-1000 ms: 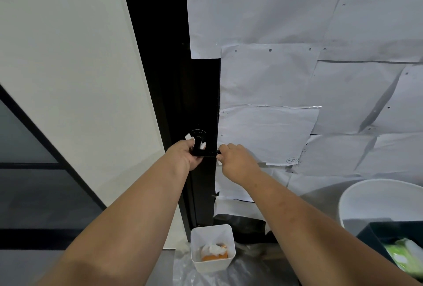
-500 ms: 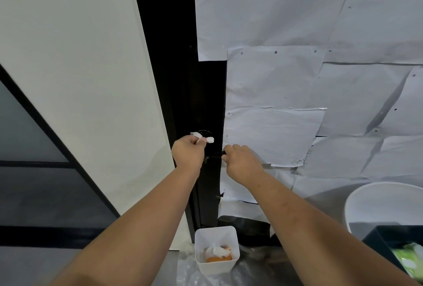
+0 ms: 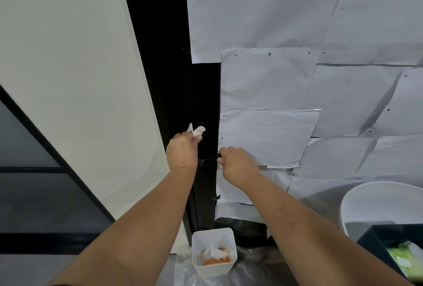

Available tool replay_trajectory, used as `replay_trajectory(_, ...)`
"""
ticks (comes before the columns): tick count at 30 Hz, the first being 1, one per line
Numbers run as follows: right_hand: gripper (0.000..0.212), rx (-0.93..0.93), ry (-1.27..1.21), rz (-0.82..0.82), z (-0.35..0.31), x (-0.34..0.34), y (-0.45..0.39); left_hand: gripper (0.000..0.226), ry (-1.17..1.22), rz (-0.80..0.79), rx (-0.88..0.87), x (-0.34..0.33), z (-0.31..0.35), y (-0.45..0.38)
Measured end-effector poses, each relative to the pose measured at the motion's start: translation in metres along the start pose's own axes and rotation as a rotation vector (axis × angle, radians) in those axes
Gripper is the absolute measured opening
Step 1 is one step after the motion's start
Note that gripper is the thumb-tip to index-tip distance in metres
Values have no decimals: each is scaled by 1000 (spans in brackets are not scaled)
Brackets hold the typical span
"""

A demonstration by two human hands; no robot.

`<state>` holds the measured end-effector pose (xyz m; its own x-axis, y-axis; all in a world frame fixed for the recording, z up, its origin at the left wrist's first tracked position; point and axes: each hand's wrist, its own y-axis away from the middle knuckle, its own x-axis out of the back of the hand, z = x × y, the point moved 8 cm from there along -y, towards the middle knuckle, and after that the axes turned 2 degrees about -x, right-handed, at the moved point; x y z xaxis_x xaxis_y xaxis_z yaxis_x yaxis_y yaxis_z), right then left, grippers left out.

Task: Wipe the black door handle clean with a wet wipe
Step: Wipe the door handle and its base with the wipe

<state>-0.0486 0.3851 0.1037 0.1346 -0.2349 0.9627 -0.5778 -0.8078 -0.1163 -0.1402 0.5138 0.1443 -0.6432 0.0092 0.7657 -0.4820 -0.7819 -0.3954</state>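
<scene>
Our left hand [image 3: 183,150], pinching the crumpled white wet wipe [image 3: 196,130], has lifted toward twelve o'clock off the black door handle [image 3: 209,158]; our right hand [image 3: 237,163] still grips the lever's end, so wiping pauses.

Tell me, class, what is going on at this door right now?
A person is cleaning a black door handle. The right hand grips the handle's lever end, while the left hand pinches a crumpled white wet wipe against the dark door just above it. On the floor below sits a small white bin holding used wipes.
</scene>
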Motion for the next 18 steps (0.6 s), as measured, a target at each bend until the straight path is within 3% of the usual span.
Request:
replay_trajectory(2,23,-2,2,-2,0,1,0,35,-17,-37,0,-3,-1,-1)
replay_trajectory(5,23,-1,2,2,-1,1,0,17,14,-38,-115,-7,4,1)
replay_trajectory(8,22,-5,-12,4,0,0,-1,25,113,-125,-212,-10,12,6)
replay_trajectory(11,21,-7,-21,5,0,-1,-2,5,369,-199,-82,-11,14,10)
replay_trajectory(13,20,-8,-25,-3,0,-1,-2,9,492,-122,-12,-8,6,6)
replay_trajectory(15,20,-7,-25,-2,1,-1,-1,8,452,25,42,2,-6,3)
replay_trajectory(18,21,4,-17,7,0,-1,-1,15,212,187,-111,10,3,0)
